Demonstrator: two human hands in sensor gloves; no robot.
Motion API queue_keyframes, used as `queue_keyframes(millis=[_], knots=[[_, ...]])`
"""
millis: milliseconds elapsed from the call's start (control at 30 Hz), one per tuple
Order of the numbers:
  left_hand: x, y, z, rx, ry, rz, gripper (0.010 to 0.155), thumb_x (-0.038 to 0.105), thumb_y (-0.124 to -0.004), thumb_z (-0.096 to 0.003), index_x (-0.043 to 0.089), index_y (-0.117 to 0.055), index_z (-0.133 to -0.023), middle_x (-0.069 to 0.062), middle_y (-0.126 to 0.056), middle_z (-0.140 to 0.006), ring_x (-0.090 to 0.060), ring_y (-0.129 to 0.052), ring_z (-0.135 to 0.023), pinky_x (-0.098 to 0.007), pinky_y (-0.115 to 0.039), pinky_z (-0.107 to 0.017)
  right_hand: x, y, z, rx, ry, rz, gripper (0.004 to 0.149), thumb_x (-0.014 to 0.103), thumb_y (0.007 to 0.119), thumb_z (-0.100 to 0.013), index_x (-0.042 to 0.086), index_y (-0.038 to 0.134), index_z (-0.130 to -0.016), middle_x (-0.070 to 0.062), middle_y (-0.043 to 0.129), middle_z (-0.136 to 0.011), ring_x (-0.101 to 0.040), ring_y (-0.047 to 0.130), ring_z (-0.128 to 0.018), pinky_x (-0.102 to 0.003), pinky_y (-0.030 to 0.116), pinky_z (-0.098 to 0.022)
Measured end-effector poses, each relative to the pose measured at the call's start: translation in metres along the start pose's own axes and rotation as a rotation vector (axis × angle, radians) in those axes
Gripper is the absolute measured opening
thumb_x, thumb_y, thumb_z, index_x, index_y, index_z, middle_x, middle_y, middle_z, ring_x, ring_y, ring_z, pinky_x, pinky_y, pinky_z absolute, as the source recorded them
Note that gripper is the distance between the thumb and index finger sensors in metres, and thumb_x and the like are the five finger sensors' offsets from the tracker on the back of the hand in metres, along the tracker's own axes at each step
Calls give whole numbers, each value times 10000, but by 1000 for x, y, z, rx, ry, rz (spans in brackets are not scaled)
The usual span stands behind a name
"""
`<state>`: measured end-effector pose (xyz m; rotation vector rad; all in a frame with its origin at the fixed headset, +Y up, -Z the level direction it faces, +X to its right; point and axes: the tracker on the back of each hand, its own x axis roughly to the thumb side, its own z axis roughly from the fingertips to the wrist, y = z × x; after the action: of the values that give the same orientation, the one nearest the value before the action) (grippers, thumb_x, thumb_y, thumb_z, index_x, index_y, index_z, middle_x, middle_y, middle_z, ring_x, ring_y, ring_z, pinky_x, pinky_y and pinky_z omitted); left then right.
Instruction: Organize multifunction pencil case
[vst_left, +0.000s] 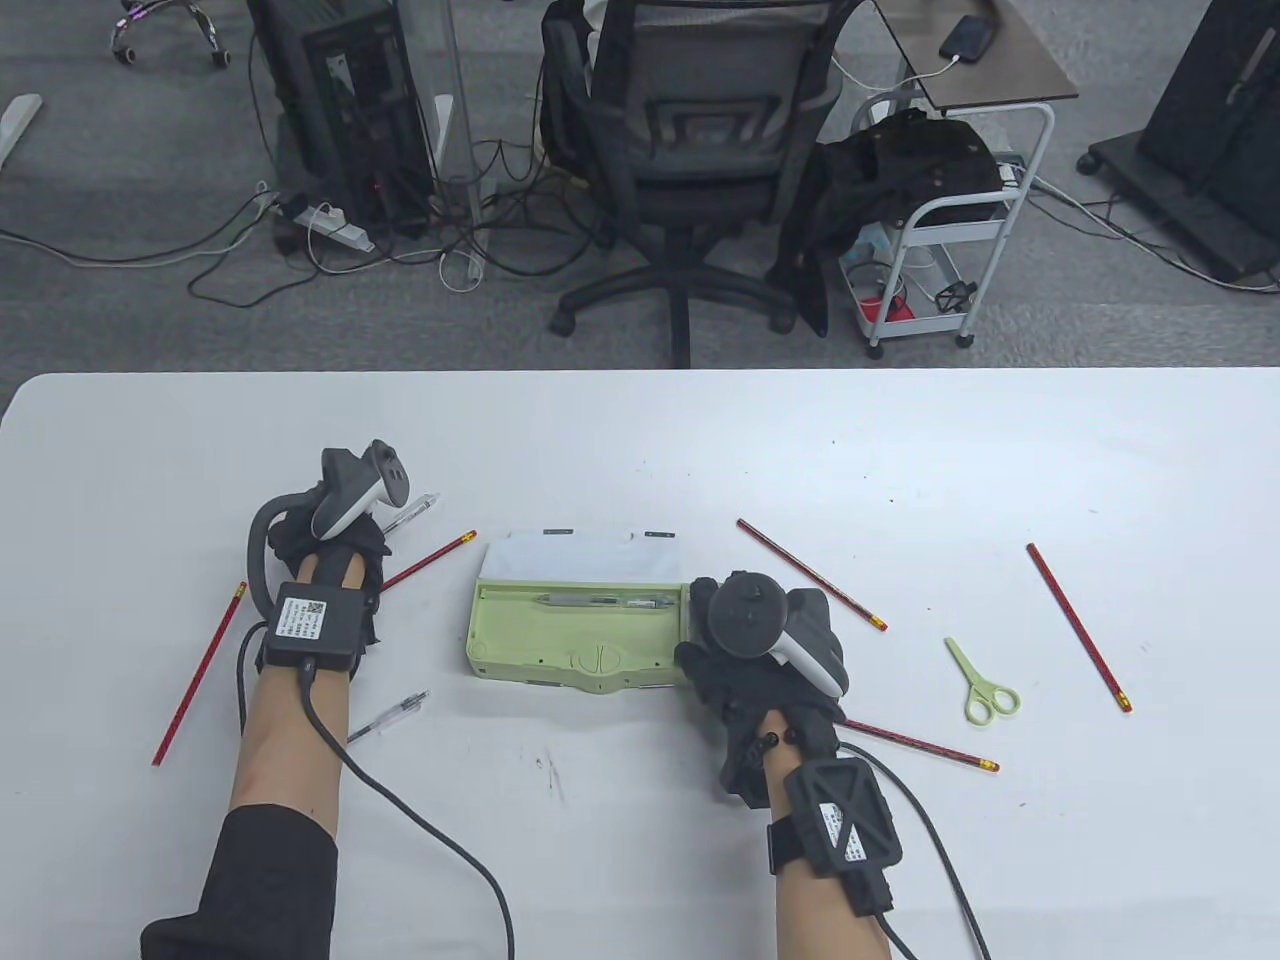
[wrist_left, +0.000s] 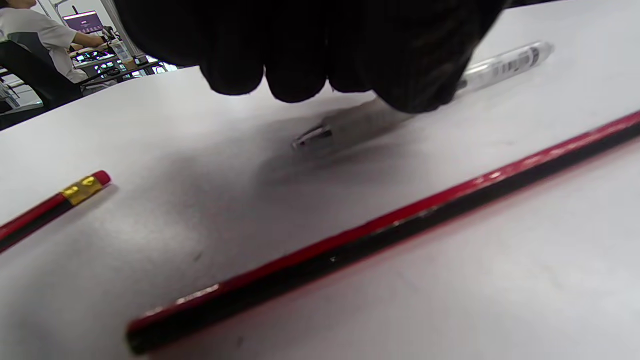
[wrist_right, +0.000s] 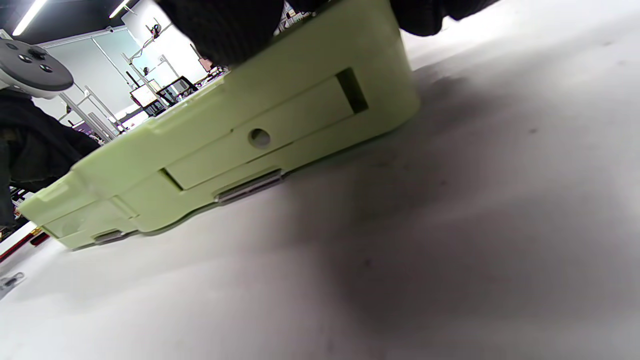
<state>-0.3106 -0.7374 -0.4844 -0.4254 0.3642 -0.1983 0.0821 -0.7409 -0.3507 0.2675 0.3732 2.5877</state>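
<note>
Pencil case (vst_left: 580, 640) open; right hand (vst_left: 765, 650) holds its edge.

The left hand (vst_left: 335, 545) lies palm down on the table, forearm bare above a black sleeve, its curled fingertips (wrist_left: 295, 75) closing on a pen (wrist_left: 500, 65). The right hand (vst_left: 770, 665) rests at the near right corner of the case (vst_left: 575, 660), fingers (wrist_right: 225, 30) curled over its edge.

One open green pencil case (vst_left: 580, 640), five red pencils (vst_left: 810, 573), three clear pens (vst_left: 600, 601), one of them lying inside the case, one pair of green scissors (vst_left: 983, 685), two gloved hands (vst_left: 330, 540).
</note>
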Motion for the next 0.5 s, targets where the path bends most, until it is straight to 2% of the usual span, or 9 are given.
queue_keyframes(millis=[500], knots=[[10, -3, 1, 91, 25, -76, 462, 338, -854, -487, 230, -788, -931, -70, -865, -1018, -366, -850, -957, -615, -680, -718, -1, 1, 0, 4, 6, -8, 752, 321, 671, -542, 14, 302, -1120, -412, 155, -1061, -595, 471, -981, -635, 502, -707]])
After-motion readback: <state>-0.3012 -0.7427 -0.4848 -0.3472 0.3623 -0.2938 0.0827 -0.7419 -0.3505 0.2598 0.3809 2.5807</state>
